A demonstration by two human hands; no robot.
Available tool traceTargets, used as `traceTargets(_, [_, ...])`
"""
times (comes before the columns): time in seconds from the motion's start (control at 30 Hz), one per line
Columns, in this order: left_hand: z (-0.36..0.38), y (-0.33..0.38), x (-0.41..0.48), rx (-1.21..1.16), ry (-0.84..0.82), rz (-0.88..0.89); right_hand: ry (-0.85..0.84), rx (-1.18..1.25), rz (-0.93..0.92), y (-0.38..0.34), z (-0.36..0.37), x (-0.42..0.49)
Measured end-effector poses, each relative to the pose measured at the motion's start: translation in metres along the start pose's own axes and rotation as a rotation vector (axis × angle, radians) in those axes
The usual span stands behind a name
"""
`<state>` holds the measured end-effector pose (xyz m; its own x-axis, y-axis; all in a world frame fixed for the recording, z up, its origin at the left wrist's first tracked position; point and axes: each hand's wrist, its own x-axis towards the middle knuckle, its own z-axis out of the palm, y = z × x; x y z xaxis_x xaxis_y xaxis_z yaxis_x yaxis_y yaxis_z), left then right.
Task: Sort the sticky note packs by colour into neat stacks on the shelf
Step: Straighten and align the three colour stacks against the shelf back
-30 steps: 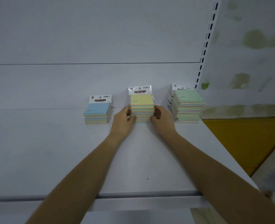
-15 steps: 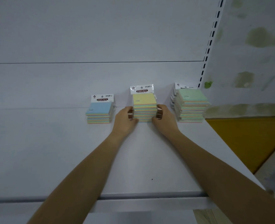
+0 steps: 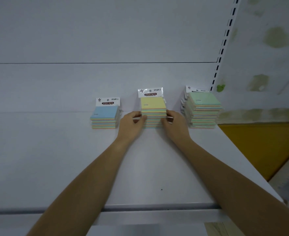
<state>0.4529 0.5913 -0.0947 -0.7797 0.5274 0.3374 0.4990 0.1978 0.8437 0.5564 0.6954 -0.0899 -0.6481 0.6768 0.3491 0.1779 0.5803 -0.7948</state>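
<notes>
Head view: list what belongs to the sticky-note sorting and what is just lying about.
Job: blue-topped stack; yellow-topped stack, gripped at its sides by the left hand and the right hand; green-topped stack; shelf.
Just there: slotted upright; stained wall; yellow panel.

Our left hand (image 3: 132, 122) has slid its thumb higher up the yellow stack (image 3: 153, 108); our right hand (image 3: 175, 124) curls in closer.
</notes>
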Motion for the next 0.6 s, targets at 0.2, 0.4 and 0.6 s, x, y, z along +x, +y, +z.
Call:
traceTargets(0.2, [0.001,0.001,-0.001,0.004,0.044,0.046,0.072,0.043,0.019,-0.001,0.001,0.0])
traceTargets(0.4, [0.0,0.004,-0.001,-0.028,0.043,0.124,0.076,0.084,0.012,0.0,0.0,0.0])
traceTargets(0.6, [0.002,0.013,-0.007,-0.05,0.109,0.131,0.077,0.142,-0.02,-0.004,-0.002,-0.003])
